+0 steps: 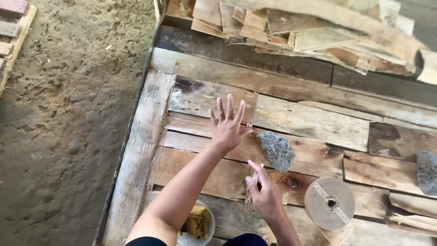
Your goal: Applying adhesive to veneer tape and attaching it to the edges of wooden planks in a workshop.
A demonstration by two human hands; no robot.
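Thin veneer strip [251, 150] runs vertically across the plank surface [314, 123], lying on the veneer sheets; grey stone [276, 151] sits on a sheet just right of it, touching or nearly so. Right hand [265, 193] pinches the strip's near end, fingers [258, 169] closed on it, index extended along it. Left hand [228, 125] is open, fingers [229, 105] spread flat, pressing or hovering over the sheet just left of the strip, can't tell contact for sure. Paper tape roll [330, 202] lies flat near the right hand, to its right. Second grey stone [427, 172] at the right edge, well apart. Small bowl [197, 223] with yellowish stuff sits under the left forearm. Stack of loose veneer scraps [318, 32] at the far side. Sandy floor [68, 114] left of the frame rail. Judgement: strip is laid but not fully pressed down; near end in hand, so the seam looks partway done.
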